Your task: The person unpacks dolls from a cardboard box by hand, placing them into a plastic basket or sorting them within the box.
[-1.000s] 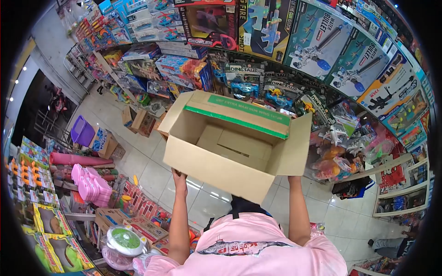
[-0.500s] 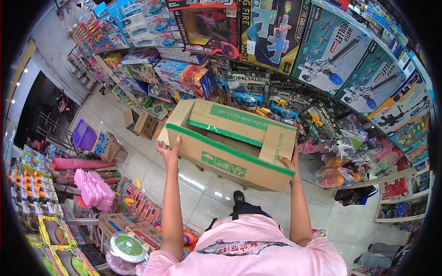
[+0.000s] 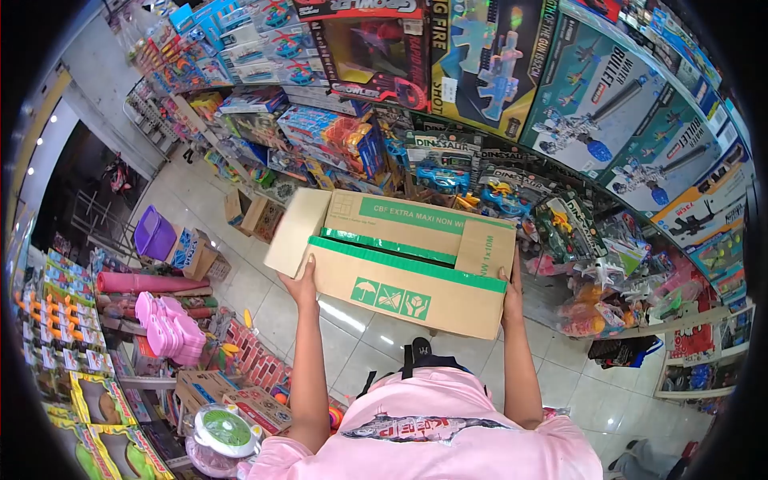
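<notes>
A brown cardboard box (image 3: 448, 308) with green tape and green printed symbols is held out in front of my body, above the tiled floor. Its top flaps stand partly apart, leaving a dark slot along the top; what lies inside is hidden. My left hand (image 3: 301, 282) grips the box's left end, just below a flap that sticks out. At the opposite end my right hand (image 3: 513, 294) presses against the side, thumb near the top edge. Both hands are closed on the cardboard.
Shelves ahead carry boxed toy guns (image 3: 592, 104) and dinosaur packs (image 3: 500, 188). To the left are a purple basket (image 3: 154, 233), pink rolls (image 3: 148, 282) and pink plastic items (image 3: 170, 326). Small cartons (image 3: 262, 218) stand on the floor. Another person's legs (image 3: 644, 462) show at lower right.
The box has tipped slightly and sits a little lower, its left flap swung further outward. My left hand has shifted slightly right and down. The view has turned a little.
</notes>
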A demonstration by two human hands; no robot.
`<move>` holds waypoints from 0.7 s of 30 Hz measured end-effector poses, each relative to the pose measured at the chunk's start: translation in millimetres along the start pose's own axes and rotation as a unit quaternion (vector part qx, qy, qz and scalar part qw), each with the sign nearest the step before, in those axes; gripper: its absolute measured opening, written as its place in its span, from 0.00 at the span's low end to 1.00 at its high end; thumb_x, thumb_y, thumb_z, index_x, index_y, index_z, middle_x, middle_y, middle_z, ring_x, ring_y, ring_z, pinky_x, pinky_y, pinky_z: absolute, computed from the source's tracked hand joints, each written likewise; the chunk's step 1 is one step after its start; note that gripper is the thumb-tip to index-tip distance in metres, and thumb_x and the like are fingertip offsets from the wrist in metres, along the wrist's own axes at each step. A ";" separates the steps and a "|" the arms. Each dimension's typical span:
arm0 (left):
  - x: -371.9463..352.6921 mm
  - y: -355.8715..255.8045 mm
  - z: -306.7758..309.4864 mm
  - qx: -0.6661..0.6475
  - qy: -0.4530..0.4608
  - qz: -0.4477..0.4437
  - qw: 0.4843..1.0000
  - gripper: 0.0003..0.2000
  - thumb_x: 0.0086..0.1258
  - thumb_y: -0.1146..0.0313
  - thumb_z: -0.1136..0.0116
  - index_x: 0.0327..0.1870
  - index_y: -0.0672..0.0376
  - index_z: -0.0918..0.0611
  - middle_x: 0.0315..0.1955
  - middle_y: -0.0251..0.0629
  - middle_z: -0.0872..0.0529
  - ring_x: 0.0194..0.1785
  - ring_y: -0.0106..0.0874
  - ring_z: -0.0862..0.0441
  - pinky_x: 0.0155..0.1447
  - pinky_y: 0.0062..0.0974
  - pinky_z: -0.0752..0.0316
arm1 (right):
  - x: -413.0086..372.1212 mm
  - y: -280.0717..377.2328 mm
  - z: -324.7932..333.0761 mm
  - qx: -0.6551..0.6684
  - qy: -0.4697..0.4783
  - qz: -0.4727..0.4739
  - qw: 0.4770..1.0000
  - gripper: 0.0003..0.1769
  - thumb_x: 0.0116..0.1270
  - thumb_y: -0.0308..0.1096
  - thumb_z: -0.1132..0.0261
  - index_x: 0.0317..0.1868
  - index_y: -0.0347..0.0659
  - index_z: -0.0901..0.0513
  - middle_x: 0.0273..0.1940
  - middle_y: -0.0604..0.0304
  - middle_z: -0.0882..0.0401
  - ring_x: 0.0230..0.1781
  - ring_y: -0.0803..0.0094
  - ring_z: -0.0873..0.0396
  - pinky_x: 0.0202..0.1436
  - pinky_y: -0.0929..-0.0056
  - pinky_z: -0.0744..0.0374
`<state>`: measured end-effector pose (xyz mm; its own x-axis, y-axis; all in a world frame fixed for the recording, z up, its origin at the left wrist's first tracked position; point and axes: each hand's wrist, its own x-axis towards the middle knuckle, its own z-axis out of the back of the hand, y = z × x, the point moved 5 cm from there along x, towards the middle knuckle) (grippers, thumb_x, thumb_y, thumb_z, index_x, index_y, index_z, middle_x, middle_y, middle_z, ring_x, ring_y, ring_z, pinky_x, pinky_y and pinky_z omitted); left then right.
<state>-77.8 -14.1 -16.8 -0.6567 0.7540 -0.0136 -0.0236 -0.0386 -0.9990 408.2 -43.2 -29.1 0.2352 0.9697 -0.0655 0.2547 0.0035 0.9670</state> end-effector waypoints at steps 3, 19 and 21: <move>-9.5 -4.4 20.4 -0.015 -0.117 -0.057 0.991 0.37 0.65 0.73 0.31 0.73 0.63 0.40 0.67 0.50 0.30 0.69 0.36 0.32 0.71 0.32 0.36 | 0.3 -1.5 -21.3 0.068 0.032 -0.027 0.997 0.40 0.74 0.42 0.41 0.80 0.45 0.48 0.81 0.58 0.54 0.79 0.65 0.49 0.77 0.67 0.45; -1.2 22.5 256.5 -0.094 -0.065 -0.033 0.993 0.22 0.78 0.51 0.58 0.53 0.59 0.19 0.63 0.38 0.22 0.64 0.31 0.26 0.65 0.32 0.33 | 53.0 -46.5 -252.8 0.042 0.291 -0.105 0.950 0.51 0.53 0.37 0.36 0.79 0.40 0.46 0.78 0.51 0.45 0.78 0.60 0.47 0.78 0.67 0.45; 6.5 29.5 286.3 0.001 -0.104 0.003 0.995 0.20 0.78 0.53 0.54 0.54 0.59 0.19 0.58 0.36 0.21 0.60 0.29 0.24 0.62 0.30 0.31 | 56.7 -57.0 -293.2 0.025 0.305 -0.111 0.946 0.54 0.47 0.33 0.36 0.79 0.39 0.45 0.77 0.50 0.44 0.78 0.59 0.46 0.78 0.67 0.45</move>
<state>-298.5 -198.1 -34.0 -0.7987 0.6016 -0.0108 -0.0200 -0.0444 -0.9988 132.0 83.1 -15.7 -0.4094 0.9072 -0.0969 0.2811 0.2265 0.9326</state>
